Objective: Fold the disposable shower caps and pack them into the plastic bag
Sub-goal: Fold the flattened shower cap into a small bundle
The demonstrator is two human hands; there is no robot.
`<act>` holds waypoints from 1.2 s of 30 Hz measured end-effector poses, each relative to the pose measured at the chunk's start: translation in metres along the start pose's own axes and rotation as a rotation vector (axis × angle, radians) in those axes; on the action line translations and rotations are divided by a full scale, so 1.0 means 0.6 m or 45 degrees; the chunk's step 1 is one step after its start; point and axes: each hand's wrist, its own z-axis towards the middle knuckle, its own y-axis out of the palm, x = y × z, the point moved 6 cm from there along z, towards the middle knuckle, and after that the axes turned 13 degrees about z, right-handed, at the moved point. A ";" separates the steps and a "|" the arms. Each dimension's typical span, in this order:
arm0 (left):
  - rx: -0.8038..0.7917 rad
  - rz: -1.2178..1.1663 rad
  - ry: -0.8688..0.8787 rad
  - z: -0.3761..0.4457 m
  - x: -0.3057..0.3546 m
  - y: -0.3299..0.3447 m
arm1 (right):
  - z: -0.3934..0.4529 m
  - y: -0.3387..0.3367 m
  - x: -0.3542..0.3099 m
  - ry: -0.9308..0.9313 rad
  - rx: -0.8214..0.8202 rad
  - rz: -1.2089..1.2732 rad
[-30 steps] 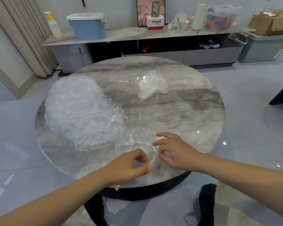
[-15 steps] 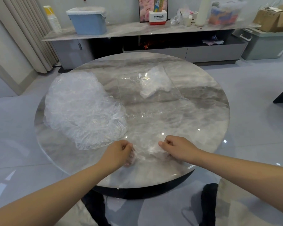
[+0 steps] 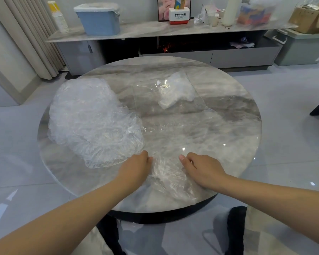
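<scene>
Cap lies crumpled at the worktop's near edge, between left hand and right hand, whose curled fingers pinch its sides. Pulling evenly outward should flatten it before folding.

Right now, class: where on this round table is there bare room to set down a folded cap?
Bare marble shows on the table's right side, right of the plastic bag, and along the far rim. The left is crowded by the heap of shower caps; the near edge holds the cap gripped by left hand and right hand.
</scene>
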 end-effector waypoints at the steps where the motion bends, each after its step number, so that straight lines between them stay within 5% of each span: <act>1: 0.014 0.005 -0.003 0.001 -0.001 0.000 | -0.006 -0.002 -0.012 -0.054 0.029 0.020; 7: 0.057 0.113 0.058 0.001 0.005 0.001 | -0.040 0.041 -0.050 -0.690 -0.083 -0.216; 16: 0.250 0.679 0.403 -0.001 0.003 -0.004 | -0.033 0.058 -0.014 -0.511 -0.421 -0.536; 20: 0.291 0.640 0.331 -0.003 0.008 -0.029 | -0.035 0.042 -0.019 -0.530 -0.483 -0.598; 25: 0.585 0.613 0.420 -0.036 0.038 -0.052 | -0.038 0.010 -0.027 -0.645 -0.452 -0.568; 36: -0.177 0.174 0.428 -0.072 0.067 0.004 | -0.037 0.014 -0.026 -0.868 -0.256 -0.405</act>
